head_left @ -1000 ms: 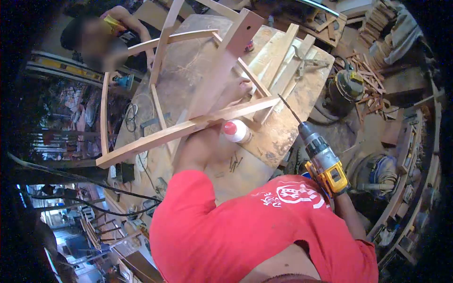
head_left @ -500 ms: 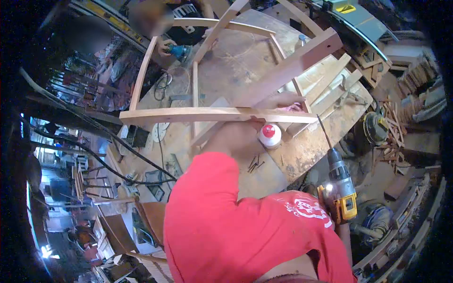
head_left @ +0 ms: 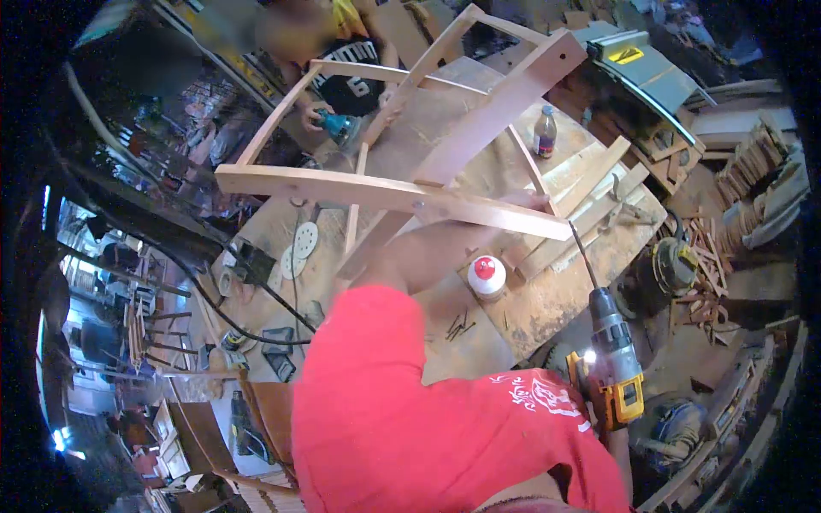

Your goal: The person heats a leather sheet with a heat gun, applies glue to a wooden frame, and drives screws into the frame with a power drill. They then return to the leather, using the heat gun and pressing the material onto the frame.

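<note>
A curved wooden chair-like frame (head_left: 316, 185) stands tilted over the workbench. My left hand (head_left: 528, 202) reaches beneath its near rail, and the fingers close round the rail's right end; part of the hand is hidden by wood. In my right hand (head_left: 609, 421), largely covered by the tool, is a yellow and black cordless drill (head_left: 617, 363). Its long bit (head_left: 585, 256) points up to the rail's right end, tip at or very near the wood. Below my left forearm stands a white glue bottle (head_left: 487, 280) with a red cap. Several screws (head_left: 460, 327) lie beside it.
Across the workbench (head_left: 410, 346), a co-worker holds a teal sander (head_left: 339, 126) by the frame. Wooden strips (head_left: 590, 179), a clamp (head_left: 629, 209) and a drink bottle (head_left: 545, 132) occupy the right side. Sanding discs (head_left: 305, 239) and a black cable lie left. A table saw (head_left: 650, 77) stands behind.
The frame has tilted, its near rail now sloping down to the right and its left end higher. The drink bottle and the sanding discs show more fully. The drill remains at the rail's end.
</note>
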Action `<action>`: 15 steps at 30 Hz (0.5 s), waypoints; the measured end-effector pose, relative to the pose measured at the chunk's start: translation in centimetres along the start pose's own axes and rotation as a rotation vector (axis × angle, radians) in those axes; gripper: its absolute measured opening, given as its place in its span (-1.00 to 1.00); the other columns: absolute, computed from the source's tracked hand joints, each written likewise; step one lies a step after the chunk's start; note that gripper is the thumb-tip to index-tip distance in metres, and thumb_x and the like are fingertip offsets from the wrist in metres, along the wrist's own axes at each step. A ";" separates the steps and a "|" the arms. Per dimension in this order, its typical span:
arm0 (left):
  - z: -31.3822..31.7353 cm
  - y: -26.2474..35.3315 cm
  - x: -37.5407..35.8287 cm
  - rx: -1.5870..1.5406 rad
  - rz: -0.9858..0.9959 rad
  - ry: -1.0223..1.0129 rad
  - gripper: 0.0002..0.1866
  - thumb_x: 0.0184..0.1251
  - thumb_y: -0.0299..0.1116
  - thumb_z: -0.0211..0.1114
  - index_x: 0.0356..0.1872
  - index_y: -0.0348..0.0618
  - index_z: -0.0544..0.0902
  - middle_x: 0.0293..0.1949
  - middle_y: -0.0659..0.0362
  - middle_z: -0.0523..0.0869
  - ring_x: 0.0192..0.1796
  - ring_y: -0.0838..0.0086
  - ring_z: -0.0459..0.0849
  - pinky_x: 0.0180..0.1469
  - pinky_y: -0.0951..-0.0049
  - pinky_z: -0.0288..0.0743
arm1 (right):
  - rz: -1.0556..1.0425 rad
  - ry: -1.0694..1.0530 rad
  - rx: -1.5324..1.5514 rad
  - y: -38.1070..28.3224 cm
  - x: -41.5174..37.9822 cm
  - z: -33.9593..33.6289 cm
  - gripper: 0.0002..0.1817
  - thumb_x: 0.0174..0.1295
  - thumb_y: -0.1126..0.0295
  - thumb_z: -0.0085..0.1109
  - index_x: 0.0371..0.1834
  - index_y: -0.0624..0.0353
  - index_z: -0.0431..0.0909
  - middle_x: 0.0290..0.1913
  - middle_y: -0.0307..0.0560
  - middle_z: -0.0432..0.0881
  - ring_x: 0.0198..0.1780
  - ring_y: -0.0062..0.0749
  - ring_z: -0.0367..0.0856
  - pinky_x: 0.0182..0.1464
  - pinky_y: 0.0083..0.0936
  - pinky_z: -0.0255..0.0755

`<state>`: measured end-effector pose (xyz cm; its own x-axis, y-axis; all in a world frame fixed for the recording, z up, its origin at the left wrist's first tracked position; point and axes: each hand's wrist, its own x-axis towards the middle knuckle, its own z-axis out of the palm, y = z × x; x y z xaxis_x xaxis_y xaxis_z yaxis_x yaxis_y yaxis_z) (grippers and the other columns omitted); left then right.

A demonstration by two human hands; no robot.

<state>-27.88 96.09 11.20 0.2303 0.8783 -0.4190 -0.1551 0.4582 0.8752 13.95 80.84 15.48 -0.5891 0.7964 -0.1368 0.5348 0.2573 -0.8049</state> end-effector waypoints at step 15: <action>3.0 4.5 -1.6 -0.755 0.269 0.018 -0.72 0.33 -0.06 0.14 -0.39 -0.04 0.46 -0.47 0.21 0.57 -0.39 0.46 0.61 -0.32 0.40 0.57 | -0.225 0.076 -0.249 0.0 0.0 -1.4 -0.67 0.30 0.23 -0.08 0.05 0.10 0.47 -0.02 -0.04 0.56 -0.08 -0.16 0.58 -0.08 -0.30 0.55</action>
<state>-26.08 96.35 16.51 0.0780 0.9709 -0.2266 -0.8129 0.1935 0.5493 14.76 81.55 16.30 -0.6675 0.7404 0.0795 0.5332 0.5497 -0.6431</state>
